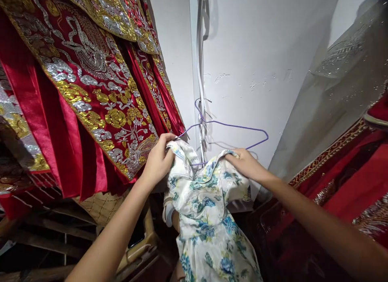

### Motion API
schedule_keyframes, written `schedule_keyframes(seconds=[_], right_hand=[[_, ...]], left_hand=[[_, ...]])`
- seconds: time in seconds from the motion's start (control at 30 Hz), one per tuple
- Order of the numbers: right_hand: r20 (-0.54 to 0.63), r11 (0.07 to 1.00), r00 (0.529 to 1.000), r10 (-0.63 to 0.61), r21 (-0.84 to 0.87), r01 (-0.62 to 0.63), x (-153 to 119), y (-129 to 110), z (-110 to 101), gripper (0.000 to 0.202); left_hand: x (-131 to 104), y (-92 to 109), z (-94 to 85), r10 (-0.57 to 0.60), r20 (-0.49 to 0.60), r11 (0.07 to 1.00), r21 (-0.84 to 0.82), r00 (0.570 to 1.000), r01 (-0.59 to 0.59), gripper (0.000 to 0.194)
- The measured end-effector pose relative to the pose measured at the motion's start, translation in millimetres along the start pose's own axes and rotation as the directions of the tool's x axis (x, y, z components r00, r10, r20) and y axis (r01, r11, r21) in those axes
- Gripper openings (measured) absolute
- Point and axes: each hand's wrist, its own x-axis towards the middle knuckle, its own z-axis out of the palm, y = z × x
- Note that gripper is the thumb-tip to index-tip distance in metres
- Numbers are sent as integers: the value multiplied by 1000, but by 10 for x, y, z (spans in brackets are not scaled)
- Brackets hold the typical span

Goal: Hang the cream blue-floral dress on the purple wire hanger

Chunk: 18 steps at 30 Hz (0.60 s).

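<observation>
A white dress (209,205) with blue and green flowers hangs down in front of me, spread between my hands. My left hand (160,158) pinches its left shoulder, close against the left arm of a purple wire hanger (236,125). On the other side my right hand (242,162) grips the right shoulder edge, its fingertips partly hidden by the cloth. The hanger's left end goes in at the left shoulder, while its right end sticks out bare above the right one. Its hook sits at a pale vertical strip (200,67) on the wall.
Red garments (115,104) with gold and silver embroidery hang at the left. Below them is a bamboo chair (142,245). More red clothing (342,185) and a clear plastic cover (315,100) are at the right. A white wall (251,51) stands behind.
</observation>
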Motion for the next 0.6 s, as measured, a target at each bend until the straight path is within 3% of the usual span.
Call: schedule_keyframes(seconds=[0.1,0.17,0.2,0.27,0.33,0.4,0.47,0.53,0.6], right_hand=[[13,998,998,-58,32,57,-82,19,50,22],[-117,995,989,-93,-35,89,-133,46,-23,26],[-214,993,971,-104,-78,89,-143,68,-97,39],[-401,985,908,-118,-166,54,-105,138,-304,68],[-492,966,859,-141,-260,9,10,237,-549,74],[-440,959,890,-118,-282,-12,164,336,-784,52],[-262,990,965,3,-137,-41,300,400,-980,28],[-43,980,983,178,103,-173,378,414,-1114,22],[54,921,959,279,269,-283,402,401,-1156,34]], left_hand=[[262,39,13,85,108,966,235,991,-108,48],[353,-24,10,117,101,954,264,988,-140,44],[379,-67,-3,121,99,953,267,988,-143,43],[413,-140,-48,121,107,946,289,987,-147,41],[446,-173,-104,132,138,940,296,982,-168,39],[493,-175,-151,152,164,948,254,975,-190,35],[556,-180,-184,102,151,973,190,983,-130,29],[628,-215,-210,-103,100,989,119,990,91,25],[699,-273,-227,-345,57,938,8,937,345,21]])
